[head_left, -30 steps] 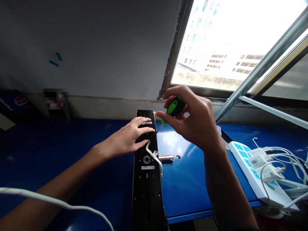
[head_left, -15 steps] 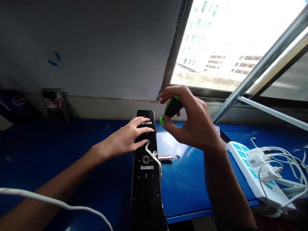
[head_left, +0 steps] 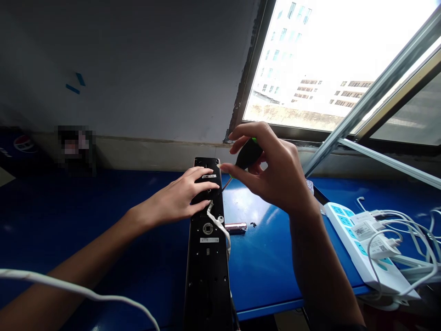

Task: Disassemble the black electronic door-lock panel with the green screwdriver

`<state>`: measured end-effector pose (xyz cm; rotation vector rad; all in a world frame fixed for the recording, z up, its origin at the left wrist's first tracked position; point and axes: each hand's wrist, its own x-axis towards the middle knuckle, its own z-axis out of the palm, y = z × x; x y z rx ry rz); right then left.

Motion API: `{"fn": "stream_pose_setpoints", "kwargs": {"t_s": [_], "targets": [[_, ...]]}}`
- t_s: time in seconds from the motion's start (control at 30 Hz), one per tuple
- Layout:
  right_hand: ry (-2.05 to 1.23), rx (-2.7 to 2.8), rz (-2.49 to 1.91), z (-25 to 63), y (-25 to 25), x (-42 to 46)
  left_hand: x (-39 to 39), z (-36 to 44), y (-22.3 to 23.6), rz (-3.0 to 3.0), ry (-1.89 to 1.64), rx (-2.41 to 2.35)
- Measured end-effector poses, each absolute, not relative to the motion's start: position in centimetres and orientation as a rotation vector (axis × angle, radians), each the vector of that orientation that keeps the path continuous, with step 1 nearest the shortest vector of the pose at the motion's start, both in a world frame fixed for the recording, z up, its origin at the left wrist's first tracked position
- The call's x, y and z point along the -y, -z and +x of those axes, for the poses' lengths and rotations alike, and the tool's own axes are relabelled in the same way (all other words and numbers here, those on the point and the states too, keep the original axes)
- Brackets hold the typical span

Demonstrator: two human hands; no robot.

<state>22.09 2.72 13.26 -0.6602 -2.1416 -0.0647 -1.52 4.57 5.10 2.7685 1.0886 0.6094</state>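
Resting flat on the top part of a black lock panel [head_left: 207,257], the left hand [head_left: 177,195] has its fingers spread and is not clenching anything. The panel lies lengthwise on a blue table [head_left: 265,271], at the bottom middle of the frame, and its far end points to the wall. The right hand [head_left: 272,172] is grasping a screwdriver [head_left: 248,154] by its green and black handle, between thumb and fingers, just above the panel's right edge. The thin shaft points down to the panel near the left hand, but one cannot tell if the tip touches it. A white cable [head_left: 217,225] lies on the panel below the left hand. Just right of the panel are a small metal cylinder [head_left: 236,227] and some tiny dark bits [head_left: 253,225]. On the right side of the table lies a power strip [head_left: 358,248] with chargers [head_left: 377,243] plugged in. A window [head_left: 303,69] fills the upper right.
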Motion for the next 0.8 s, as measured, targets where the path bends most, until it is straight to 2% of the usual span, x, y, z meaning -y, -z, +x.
{"fn": "stream_pose_setpoints", "kwargs": {"t_s": [0.53, 0.8], "targets": [[-0.012, 2.151, -0.629, 22.2, -13.5, -2.5, -4.4, -1.9, -5.2, 2.782, -0.597, -1.107], [-0.016, 2.038, -0.684, 22.4, -13.6, -1.8, -4.2, -1.0, -5.2, 2.739, -0.847, -1.094]]}}
